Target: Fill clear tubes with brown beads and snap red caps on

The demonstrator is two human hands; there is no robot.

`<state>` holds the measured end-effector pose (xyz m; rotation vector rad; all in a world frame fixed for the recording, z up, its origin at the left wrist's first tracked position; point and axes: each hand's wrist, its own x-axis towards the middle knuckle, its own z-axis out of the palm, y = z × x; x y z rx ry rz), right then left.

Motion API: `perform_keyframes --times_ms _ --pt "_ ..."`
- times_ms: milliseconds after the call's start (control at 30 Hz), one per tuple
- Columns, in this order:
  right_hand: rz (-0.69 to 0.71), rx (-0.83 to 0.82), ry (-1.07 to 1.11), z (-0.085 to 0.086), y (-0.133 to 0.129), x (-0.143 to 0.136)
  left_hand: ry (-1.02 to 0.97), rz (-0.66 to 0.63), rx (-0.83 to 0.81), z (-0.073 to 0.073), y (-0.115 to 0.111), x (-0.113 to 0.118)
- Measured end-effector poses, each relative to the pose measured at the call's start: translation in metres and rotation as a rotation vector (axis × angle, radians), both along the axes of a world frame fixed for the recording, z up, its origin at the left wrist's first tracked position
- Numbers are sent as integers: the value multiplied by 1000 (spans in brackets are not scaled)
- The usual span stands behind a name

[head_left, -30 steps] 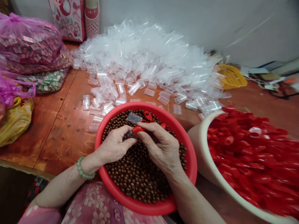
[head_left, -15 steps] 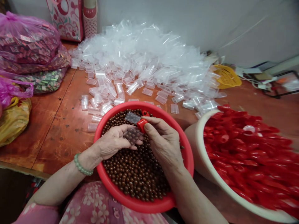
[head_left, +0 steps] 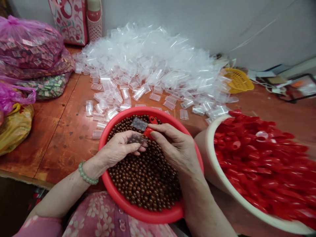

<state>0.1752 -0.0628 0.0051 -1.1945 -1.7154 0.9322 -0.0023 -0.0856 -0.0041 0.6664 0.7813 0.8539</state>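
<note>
A red bowl (head_left: 168, 215) of round brown beads (head_left: 148, 184) sits before me, both my hands over it. My left hand (head_left: 120, 146) is closed around a clear plastic sleeve (head_left: 137, 139); brown beads show in or through it, I cannot tell which. Between thumb and fingers, my right hand (head_left: 174, 144) pinches a small red plastic piece (head_left: 148, 133), close to the sleeve in my left hand. Just beyond the fingers is another clear sleeve (head_left: 139, 123); whether it rests on the beads is unclear. A red part with a hole (head_left: 152, 120) lies near the bowl's far rim.
Behind the bowl, clear sleeves (head_left: 148, 62) are heaped on the wooden table (head_left: 56, 131). To the right a white tub (head_left: 209, 144) holds red plastic parts (head_left: 261, 164). Filled plastic bags (head_left: 32, 52) stand at left. A yellow basket (head_left: 238, 80) lies at back right.
The red piece in my right hand has tipped and moved slightly left and down. My left hand has shifted a little left with its sleeve, its fingers curled more.
</note>
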Motion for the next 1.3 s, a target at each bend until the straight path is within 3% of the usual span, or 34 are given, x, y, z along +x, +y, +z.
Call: perform_keyframes --times_ms 367,767,1033,1300 --pt "109 124 -101 4 0 0 29 -14 -24 2 2 0" --pt "-18 110 -132 7 2 10 -49 39 -100 4 2 -3" --pt "-196 -54 97 8 2 -9 -208 -36 -172 3 4 -6" --pt "-122 -96 121 4 1 -26 -249 -55 -169 -3 5 -5"
